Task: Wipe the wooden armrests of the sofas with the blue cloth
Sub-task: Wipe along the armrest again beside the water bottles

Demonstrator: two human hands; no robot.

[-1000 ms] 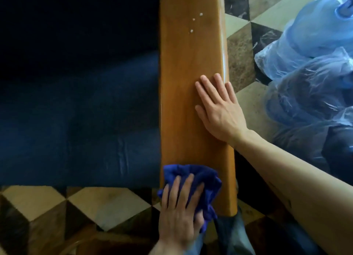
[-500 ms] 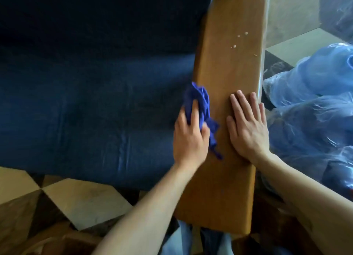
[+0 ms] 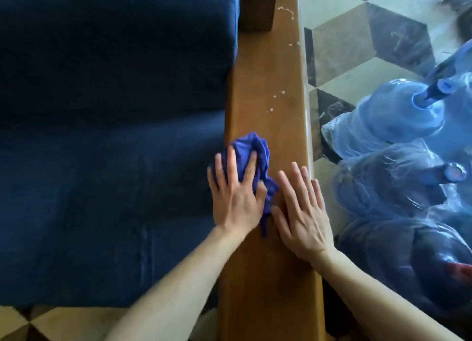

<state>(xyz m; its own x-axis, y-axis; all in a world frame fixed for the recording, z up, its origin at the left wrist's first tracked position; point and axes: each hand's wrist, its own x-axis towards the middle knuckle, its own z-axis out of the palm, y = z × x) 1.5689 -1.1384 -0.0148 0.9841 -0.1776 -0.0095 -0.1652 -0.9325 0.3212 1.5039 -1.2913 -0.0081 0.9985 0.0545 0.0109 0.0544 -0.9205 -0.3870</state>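
Note:
A long wooden armrest point(image 3: 265, 90) runs from the bottom of the view to the top, right of the dark blue sofa seat point(image 3: 107, 161). My left hand point(image 3: 236, 200) presses a crumpled blue cloth point(image 3: 252, 152) onto the armrest's left half, fingers spread over it. My right hand point(image 3: 304, 213) lies flat and open on the armrest's right half, just beside the cloth. Small white specks point(image 3: 277, 99) dot the wood farther up, beyond the cloth.
Large blue water bottles wrapped in clear plastic point(image 3: 398, 167) crowd the floor right of the armrest. Patterned tile floor point(image 3: 357, 41) shows at top right and bottom left. A wooden post point(image 3: 258, 5) rises at the armrest's far end.
My left hand has carried the cloth from the armrest's near end up along its left side, level with my right hand, which stays flat on the wood. The view has shifted.

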